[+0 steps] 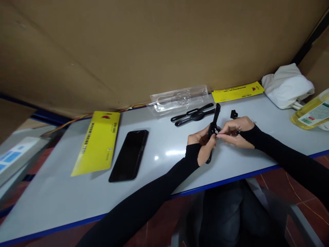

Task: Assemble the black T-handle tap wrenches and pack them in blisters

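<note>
My left hand (203, 144) is closed around the middle of a black spokeshave (217, 111), which is held upright and slightly tilted above the table. A small silvery part shows at the centre of its body. The thumb and forefinger of my right hand (235, 132) are pinched together right at that spot; whatever lies between them is too small to make out. Just left of my hands, two more black spokeshaves (196, 116) rest side by side on the table. A small black piece (233, 114) lies behind my right hand.
Clear plastic packaging (180, 99) and a yellow card (238, 92) lie at the back. To the left are a black phone (129, 155) and another yellow card (97, 142). A white cloth bundle (288, 85) and a yellow liquid bottle (312, 111) occupy the right end.
</note>
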Tool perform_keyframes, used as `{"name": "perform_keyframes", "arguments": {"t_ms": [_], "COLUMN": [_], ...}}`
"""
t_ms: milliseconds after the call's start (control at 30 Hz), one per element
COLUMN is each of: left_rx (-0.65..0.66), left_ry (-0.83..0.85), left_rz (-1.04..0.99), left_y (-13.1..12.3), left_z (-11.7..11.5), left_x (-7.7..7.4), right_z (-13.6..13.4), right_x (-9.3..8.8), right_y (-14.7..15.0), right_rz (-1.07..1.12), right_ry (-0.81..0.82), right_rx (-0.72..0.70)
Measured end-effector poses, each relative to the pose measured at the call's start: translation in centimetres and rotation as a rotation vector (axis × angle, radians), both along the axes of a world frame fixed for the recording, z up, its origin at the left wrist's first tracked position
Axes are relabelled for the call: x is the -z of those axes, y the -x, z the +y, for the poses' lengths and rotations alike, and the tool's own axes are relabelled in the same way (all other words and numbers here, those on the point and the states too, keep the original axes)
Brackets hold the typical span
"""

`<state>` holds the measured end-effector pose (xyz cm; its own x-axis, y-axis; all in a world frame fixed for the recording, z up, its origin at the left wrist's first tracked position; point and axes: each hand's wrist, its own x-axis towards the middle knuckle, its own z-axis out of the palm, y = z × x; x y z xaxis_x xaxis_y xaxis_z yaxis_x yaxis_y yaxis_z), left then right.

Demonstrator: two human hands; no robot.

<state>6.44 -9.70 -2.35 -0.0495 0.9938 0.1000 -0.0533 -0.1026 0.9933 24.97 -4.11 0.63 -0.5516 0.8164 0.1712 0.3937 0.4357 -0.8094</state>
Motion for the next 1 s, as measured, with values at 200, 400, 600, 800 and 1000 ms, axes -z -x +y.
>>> {"name": "perform_keyframes", "arguments": {"t_ms": [200,400,600,800,1000], "left_rx": [-0.021,0.006,0.057,0.061,0.058], "left_ry": [-0.021,-0.029,-0.027,-0.048,-0.032], "left_rz": [0.056,0.041,0.068,0.116,0.113], "left_y": [-0.1,0.2,0.3,0.3,0.1], "left_z": [-0.1,0.1,0.1,0.1,-0.2], "left_x": [0.6,0.9,0.8,1.9,0.9], "right_z": [0.4,0.4,0.7,1.0,1.8], "right_x": [-0.1,0.2,1.2,1.0,0.8], "right_y": [0.0,0.4,0.6,1.1,0.7], "right_rz": [0.104,0.139,0.229,0.286,0.355], "right_ry": [0.016,0.015,0.192,0.439,0.725], "right_rx": [-0.021,0.078,0.197,0.226,0.09]}}
